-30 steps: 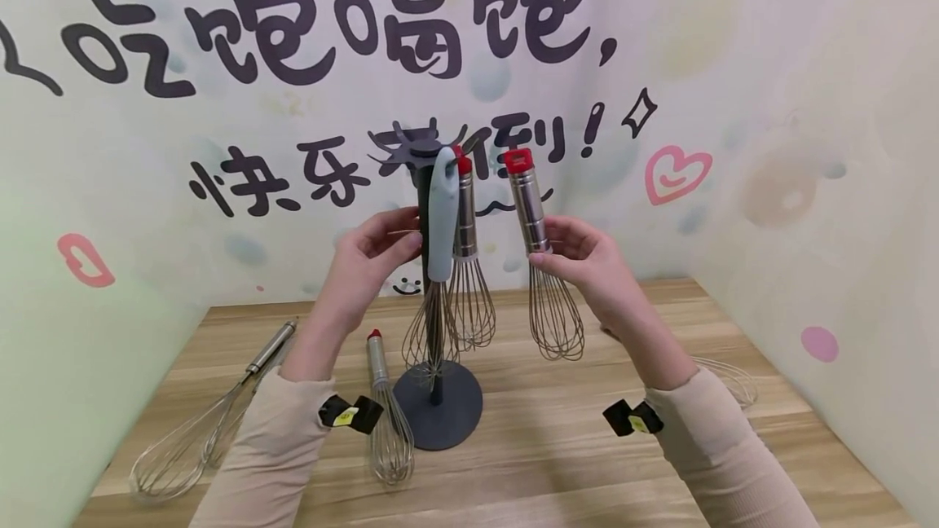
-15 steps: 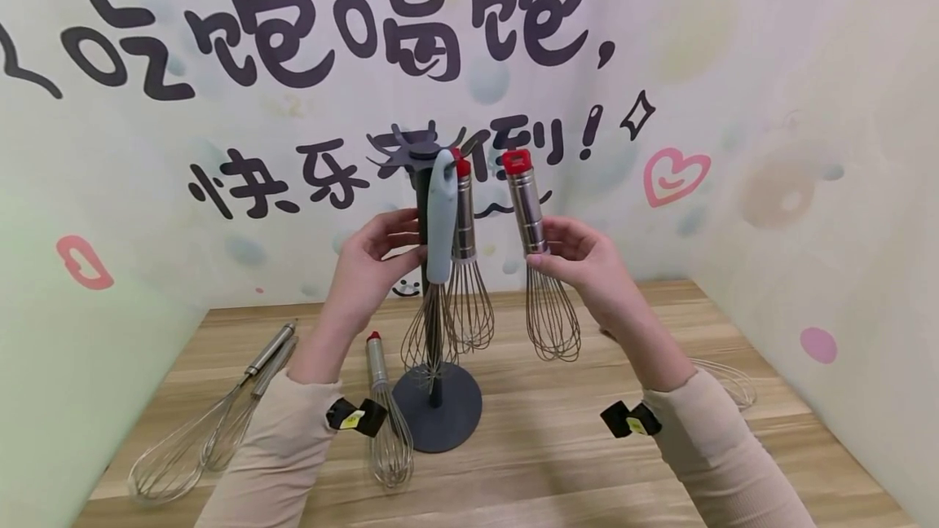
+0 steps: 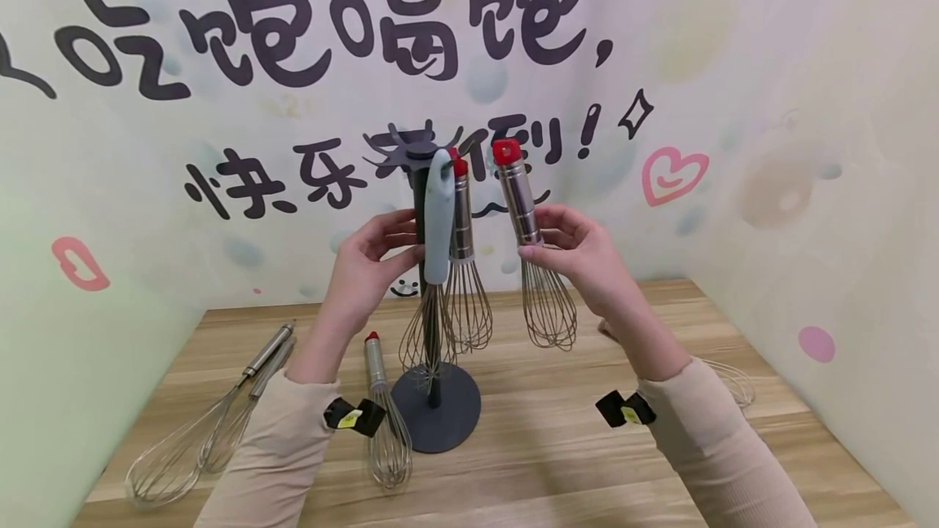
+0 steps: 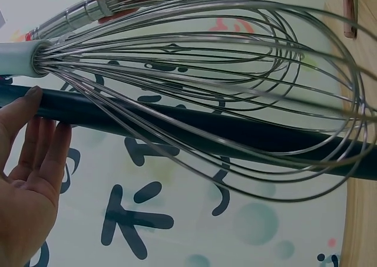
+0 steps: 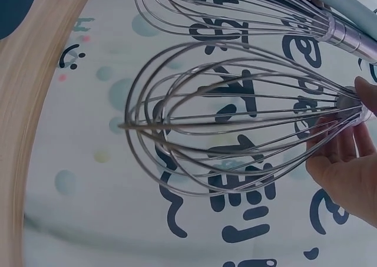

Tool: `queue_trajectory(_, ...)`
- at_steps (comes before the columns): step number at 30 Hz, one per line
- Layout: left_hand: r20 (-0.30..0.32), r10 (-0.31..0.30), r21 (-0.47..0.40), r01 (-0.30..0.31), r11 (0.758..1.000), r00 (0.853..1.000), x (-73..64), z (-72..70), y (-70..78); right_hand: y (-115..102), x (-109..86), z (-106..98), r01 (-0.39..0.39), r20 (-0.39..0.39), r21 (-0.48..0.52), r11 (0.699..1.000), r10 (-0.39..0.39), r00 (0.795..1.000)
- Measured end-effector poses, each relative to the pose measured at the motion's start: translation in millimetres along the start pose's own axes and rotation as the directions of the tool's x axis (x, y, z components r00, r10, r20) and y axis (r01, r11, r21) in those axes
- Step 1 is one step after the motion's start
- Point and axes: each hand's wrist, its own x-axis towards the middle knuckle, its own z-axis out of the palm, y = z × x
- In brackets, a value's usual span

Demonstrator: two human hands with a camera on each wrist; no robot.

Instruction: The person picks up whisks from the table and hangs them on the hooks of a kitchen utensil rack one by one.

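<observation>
My left hand [image 3: 359,267] grips the pole of a dark whisk stand [image 3: 458,422]; in the left wrist view thumb and fingers lie on either side of the pole [image 4: 100,109]. A whisk with a pale blue handle [image 3: 439,222] hangs on the stand's front, and beside it hangs a steel-handled whisk with a red cap [image 3: 462,222]. Right of these, my right hand [image 3: 587,255] holds another red-capped steel whisk [image 3: 518,198] by the lower end of its handle. It is up in the air, tilted, wires downward. The right wrist view shows its wire loops [image 5: 235,116] large.
On the wooden table [image 3: 572,455], a red-tipped whisk [image 3: 377,365] lies left of the stand's base. Two more steel whisks [image 3: 267,349] lie further left, partly behind my left sleeve. Wire loops [image 3: 734,381] show beyond my right forearm. A printed wall [image 3: 770,104] closes the back.
My right hand has carried its whisk a little left and upward, closer to the stand. My left hand stays on the pole. The hanging whisks have not visibly moved.
</observation>
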Motion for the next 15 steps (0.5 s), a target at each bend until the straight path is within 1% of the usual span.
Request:
queue_trajectory(5, 0.004, 0.000, -0.001, 0.000, 1.000, 1.000, 0.4, -0.4, 0.3, -4.4, 3.9, 1.8, 0.016, 0.006, -0.022, 1.000, -0.016, 1.000)
queue_trajectory(15, 0.025, -0.014, 0.000, 0.014, 1.000, 1.000, 0.3, -3.5, 2.0, -9.0, 10.6, 5.5, 0.028, 0.003, -0.021, 0.999, -0.028, 1.000)
